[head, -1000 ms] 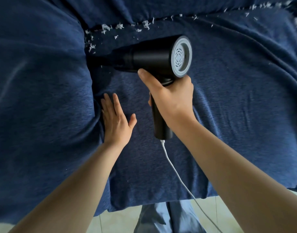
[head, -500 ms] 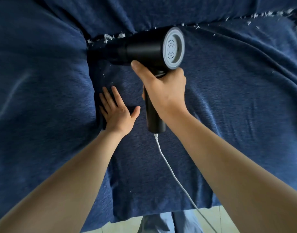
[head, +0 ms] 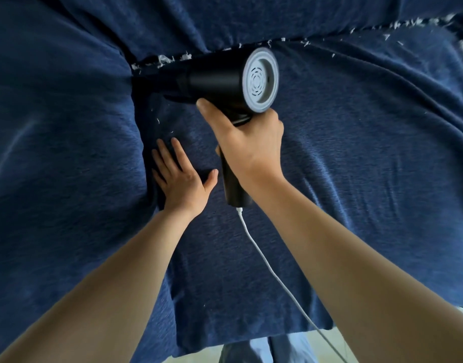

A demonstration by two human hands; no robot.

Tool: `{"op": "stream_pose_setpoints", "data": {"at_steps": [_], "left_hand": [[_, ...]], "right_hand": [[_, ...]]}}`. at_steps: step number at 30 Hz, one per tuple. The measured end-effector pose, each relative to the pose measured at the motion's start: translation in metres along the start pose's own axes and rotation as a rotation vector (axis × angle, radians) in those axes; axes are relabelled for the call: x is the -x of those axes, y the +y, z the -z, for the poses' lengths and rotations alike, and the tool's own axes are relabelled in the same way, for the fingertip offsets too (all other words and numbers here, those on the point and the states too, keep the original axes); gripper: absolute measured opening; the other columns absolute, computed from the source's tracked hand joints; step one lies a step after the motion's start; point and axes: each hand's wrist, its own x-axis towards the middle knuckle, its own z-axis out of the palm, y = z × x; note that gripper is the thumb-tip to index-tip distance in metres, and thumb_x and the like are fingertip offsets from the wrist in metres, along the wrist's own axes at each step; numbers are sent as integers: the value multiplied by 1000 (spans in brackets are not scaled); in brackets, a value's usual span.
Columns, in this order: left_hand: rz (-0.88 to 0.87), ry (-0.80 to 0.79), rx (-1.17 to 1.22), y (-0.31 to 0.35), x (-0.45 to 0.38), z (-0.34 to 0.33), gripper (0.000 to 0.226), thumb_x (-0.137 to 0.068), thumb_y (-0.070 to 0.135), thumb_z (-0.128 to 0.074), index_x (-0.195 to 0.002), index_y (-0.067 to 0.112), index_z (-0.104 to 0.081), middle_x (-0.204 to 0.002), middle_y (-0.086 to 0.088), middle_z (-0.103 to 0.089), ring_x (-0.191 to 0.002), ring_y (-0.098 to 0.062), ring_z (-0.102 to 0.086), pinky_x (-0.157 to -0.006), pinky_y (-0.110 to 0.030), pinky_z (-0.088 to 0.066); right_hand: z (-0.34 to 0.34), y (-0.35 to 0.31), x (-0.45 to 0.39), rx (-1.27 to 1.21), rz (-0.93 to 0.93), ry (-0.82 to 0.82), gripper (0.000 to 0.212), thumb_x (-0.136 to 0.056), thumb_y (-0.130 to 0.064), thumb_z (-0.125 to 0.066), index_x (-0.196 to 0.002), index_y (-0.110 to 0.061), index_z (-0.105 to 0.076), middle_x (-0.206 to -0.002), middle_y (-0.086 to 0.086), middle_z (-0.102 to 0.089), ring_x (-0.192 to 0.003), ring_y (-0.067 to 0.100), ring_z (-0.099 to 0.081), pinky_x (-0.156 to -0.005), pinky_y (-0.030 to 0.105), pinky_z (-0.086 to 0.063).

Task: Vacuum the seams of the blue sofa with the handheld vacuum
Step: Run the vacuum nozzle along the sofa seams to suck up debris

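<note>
A black handheld vacuum [head: 220, 79] with a grey rear vent points left, its nozzle tip in the corner where the back seam meets the side seam. My right hand [head: 248, 145] grips its handle, thumb up along the body. My left hand [head: 182, 176] presses flat on the blue sofa seat cushion [head: 356, 179], fingers straight, right beside the side seam. White scraps [head: 170, 58] lie along the back seam, several more at the far right [head: 413, 23].
A white cord [head: 272, 273] runs from the handle's base down across the cushion to the lower right. The padded sofa arm [head: 55, 153] bulges at the left. Pale floor and my blue trousers [head: 267, 349] show below the cushion's front edge.
The vacuum and my right hand moved up toward the back seam corner. Scraps near the corner and along the left back seam are fewer. My left hand slid slightly forward along the side seam.
</note>
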Motion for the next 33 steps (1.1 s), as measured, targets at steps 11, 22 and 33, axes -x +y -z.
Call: {"op": "stream_pose_setpoints", "data": {"at_steps": [11,22,33], "left_hand": [[-1,11,-25,-1,-1,-4,110,-81,56,-56,-152,5,10,-158,-24,14,-146,-40,9,-117,-59,-7],[-20,31,-15,-3,0,-5,105,-83,59,-55,-154,11,6,-158,-25,11,-146,-42,5,-114,-60,-8],[-11,-3,-36,-2,1,4,100,-84,61,-55,-154,25,7,-158,-24,12,-146,-40,4,-116,-57,-9]], "right_hand": [[0,-1,-6,-51,-30,11,29,-81,-43,-82,-71,-20,-68,-52,-13,-63,-67,15,-72,-76,39,-61],[41,-7,6,-62,-44,-22,28,-79,-42,-81,-65,-26,-64,-53,-13,-64,-63,15,-70,-75,41,-61],[114,-18,14,-138,-87,-145,34,-84,-27,-82,-60,-15,-61,-52,3,-63,-47,17,-63,-52,24,-50]]}}
